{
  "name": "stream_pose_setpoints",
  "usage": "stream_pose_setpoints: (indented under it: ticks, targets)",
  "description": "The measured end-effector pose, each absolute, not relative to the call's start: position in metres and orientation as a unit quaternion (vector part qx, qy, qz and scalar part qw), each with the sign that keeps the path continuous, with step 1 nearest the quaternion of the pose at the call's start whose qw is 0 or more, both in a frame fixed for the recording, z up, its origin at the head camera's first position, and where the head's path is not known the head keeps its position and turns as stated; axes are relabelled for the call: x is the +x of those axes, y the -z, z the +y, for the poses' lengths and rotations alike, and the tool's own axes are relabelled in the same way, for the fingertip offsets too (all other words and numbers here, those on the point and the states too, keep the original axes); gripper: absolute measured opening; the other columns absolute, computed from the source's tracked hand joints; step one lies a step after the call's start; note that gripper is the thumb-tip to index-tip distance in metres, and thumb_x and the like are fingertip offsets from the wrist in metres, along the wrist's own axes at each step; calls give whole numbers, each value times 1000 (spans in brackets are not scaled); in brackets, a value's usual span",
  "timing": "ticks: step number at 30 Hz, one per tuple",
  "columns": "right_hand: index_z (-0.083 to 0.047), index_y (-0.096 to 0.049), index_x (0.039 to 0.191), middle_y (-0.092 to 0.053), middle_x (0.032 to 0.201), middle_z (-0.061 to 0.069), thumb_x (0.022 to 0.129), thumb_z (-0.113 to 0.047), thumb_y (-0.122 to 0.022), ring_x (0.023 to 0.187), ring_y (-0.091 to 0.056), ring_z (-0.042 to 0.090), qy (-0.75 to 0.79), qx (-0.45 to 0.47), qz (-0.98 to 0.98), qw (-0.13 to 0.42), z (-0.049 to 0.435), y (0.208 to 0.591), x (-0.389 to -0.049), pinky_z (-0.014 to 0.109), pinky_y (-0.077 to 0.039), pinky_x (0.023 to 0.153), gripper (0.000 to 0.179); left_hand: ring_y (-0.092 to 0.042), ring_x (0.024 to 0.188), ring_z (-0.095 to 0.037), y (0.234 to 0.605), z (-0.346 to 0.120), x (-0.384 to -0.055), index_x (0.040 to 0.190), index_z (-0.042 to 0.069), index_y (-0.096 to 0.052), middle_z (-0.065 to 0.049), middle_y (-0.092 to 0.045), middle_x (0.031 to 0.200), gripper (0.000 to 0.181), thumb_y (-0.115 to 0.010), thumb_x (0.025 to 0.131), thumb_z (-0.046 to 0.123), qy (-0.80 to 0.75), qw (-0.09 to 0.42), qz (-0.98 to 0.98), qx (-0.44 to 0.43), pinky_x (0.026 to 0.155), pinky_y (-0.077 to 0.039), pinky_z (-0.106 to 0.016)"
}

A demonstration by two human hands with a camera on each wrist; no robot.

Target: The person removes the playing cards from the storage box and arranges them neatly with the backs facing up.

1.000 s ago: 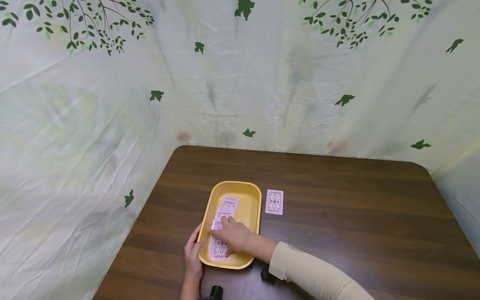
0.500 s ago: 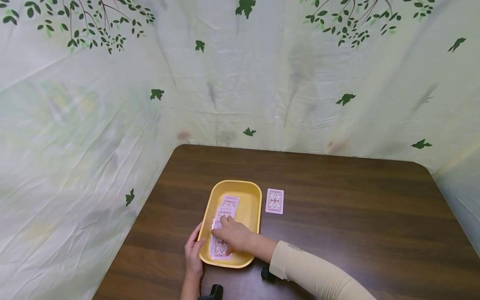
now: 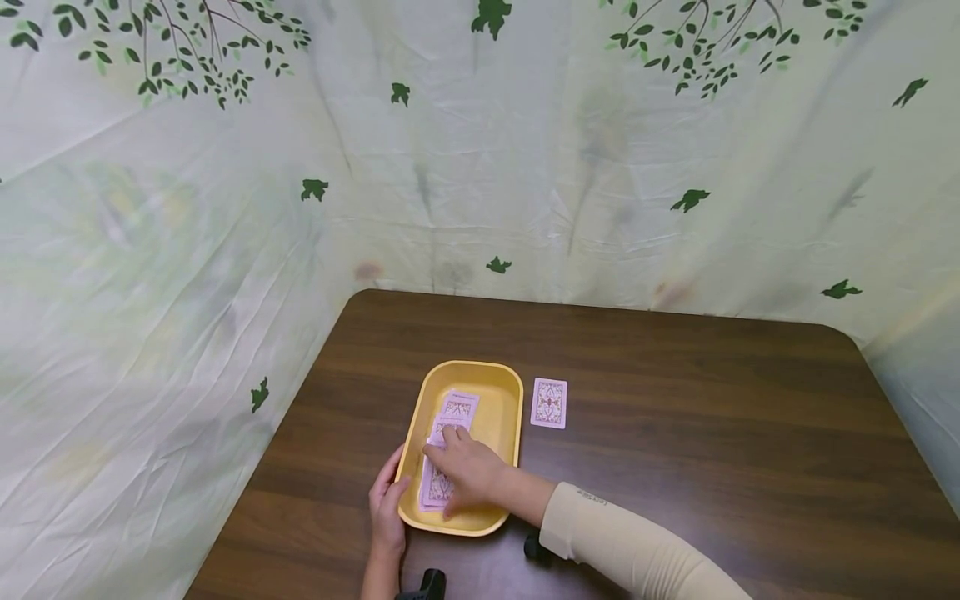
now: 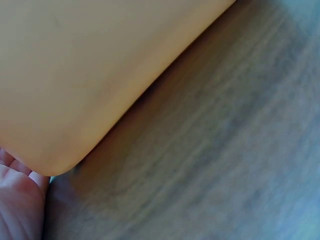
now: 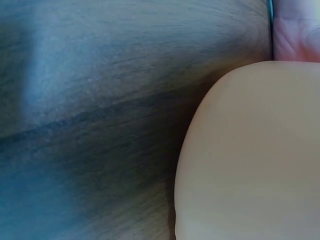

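On the near middle of a dark table (image 3: 712, 433), a yellow tray (image 3: 495, 417) lies lengthwise, near end to far end; inside it, along the left side, purple-and-white cards (image 3: 437, 482) overlap in an uneven row, patterned backs up; a lone card (image 3: 549, 403), also back up, lies on the table to the right of the tray, just beside its far right part and not touching it.

The left hand (image 3: 386, 504) grips the tray's left wall towards the near end, thumb at the rim, other fingers outside; the right hand (image 3: 476, 475) reaches in over the right side, fingers spread wide over the nearer cards, thumb by their near edge; how hard it presses cannot be told, and the wrist views show no cards.

The likeliest trouble seems to be the row fanning out or a card buckling, should the right fingers push unevenly on such thin, slippery sheets; a card shoved against the left wall could ride up it; the sleeve (image 3: 622, 533) or forearm might nudge the tray's right rim, and a slack left grip would then let it slide.
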State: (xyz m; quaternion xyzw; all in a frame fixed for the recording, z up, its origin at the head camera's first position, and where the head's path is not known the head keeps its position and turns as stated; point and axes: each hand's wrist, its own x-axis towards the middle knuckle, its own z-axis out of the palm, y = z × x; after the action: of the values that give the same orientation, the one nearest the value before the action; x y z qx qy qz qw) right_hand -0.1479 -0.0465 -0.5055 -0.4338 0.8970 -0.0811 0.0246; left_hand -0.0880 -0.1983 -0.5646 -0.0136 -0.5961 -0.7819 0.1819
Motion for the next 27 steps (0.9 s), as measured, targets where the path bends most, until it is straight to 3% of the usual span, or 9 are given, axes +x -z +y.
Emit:
stream_pose_setpoints:
  ticks: [27]
  targets:
    - [-13, -48, 127, -45, 117, 15, 65, -53, -75, 101, -42, 24, 63, -441, 895, 3, -43, 508, -149, 28, -44, 82, 79, -54, 103, -17, 563, -197, -87, 125, -22, -37, -7, -57, 118, 39, -37, 87, -10, 776, 181, -604, -2, 85, -44, -23]
